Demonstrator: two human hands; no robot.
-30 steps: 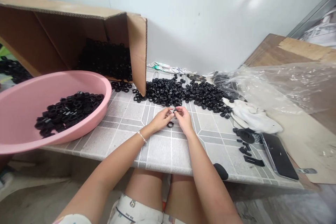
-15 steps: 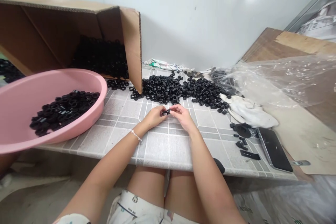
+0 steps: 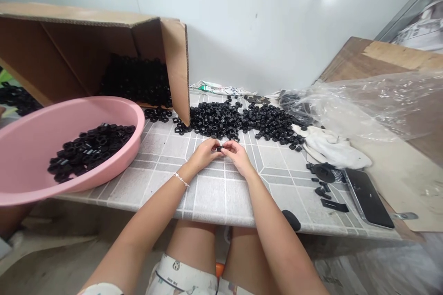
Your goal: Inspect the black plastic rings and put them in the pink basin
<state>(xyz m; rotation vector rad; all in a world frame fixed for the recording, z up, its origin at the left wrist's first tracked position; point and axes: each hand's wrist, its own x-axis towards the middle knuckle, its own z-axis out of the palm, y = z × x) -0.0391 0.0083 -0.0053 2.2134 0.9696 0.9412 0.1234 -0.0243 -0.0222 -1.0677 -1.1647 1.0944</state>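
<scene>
The person's left hand (image 3: 203,156), a thin chain bracelet (image 3: 182,179) at its wrist, and right hand (image 3: 238,156) meet over the tiled top of the desk (image 3: 221,193), just in front of a wide spread of black hex nuts (image 3: 221,120). The fingers (image 3: 212,146) of both hands are closed in from either side on one small black nut (image 3: 219,148), gripping it between them so that most of it is hidden. To the left, a pink plastic basin (image 3: 27,152) holds a heap of similar nuts, and more lie inside a tipped cardboard box (image 3: 69,55) behind it. To the right of the hands lie a crumpled white cloth (image 3: 335,154), some flat black parts (image 3: 323,179) and a smartphone (image 3: 368,205), with a clear plastic sheet (image 3: 377,106) bunched behind them.
</scene>
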